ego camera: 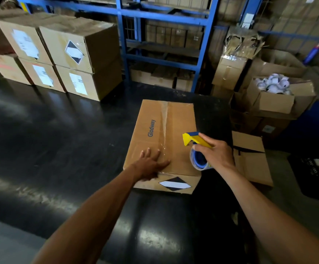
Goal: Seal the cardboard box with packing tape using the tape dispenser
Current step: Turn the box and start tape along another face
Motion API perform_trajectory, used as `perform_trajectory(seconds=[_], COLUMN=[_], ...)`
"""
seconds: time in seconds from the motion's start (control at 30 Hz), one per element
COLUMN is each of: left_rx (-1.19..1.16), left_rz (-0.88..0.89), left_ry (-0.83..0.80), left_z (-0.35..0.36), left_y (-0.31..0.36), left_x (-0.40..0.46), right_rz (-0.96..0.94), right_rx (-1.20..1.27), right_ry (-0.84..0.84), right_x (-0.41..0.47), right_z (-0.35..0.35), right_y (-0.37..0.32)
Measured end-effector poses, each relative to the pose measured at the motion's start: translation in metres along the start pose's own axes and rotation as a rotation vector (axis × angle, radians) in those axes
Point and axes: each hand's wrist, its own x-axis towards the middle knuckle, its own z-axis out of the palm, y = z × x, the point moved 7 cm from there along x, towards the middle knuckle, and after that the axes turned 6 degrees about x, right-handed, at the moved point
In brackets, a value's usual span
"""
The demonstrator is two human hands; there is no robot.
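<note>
A brown cardboard box printed "Glodway" lies on the black table, flaps closed, with a strip of clear tape running along its centre seam. My left hand rests flat on the near end of the box top, fingers spread beside the seam. My right hand grips a yellow and blue tape dispenser with a roll of clear tape, held just above the box's near right corner. A black and white diamond label shows on the box's near side.
Stacked sealed boxes stand at the table's far left. Blue shelving rises behind. To the right are open boxes, one holding white rolls, and a flattened carton beside the table.
</note>
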Motion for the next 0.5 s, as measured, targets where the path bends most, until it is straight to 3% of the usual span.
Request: perform_trajectory(seconds=[0.5], left_rx=[-0.034], left_rz=[0.129], left_ry=[0.040], left_z=[0.011], left_y=[-0.031], left_x=[-0.006], right_rz=[0.048], right_rx=[0.071], right_ry=[0.043], right_x=[-0.031], right_z=[0.054], right_y=[0.000])
